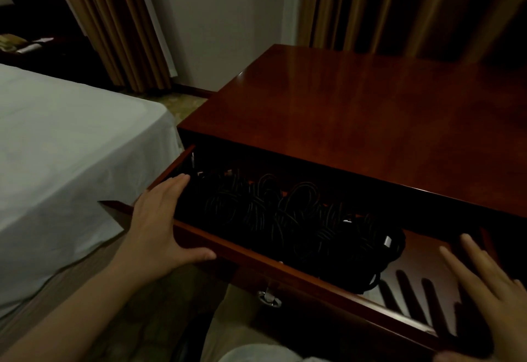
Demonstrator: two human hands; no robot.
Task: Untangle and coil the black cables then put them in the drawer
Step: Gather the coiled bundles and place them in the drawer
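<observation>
Both hands sit at the open drawer (285,269): the left hand (159,224) lies flat over its left corner, fingers straight along the side wall and thumb on the front edge, while the right hand (493,293) hovers over the bare right part with fingers spread, holding nothing. Coiling looks done and the stowing step seems nearly finished; what likely remains is pushing the drawer shut, which calls for even pressure on the front panel and no loop standing above the rim. Black cables (299,219) lie in several coiled bundles inside, filling the left and middle, with pale connectors showing.
</observation>
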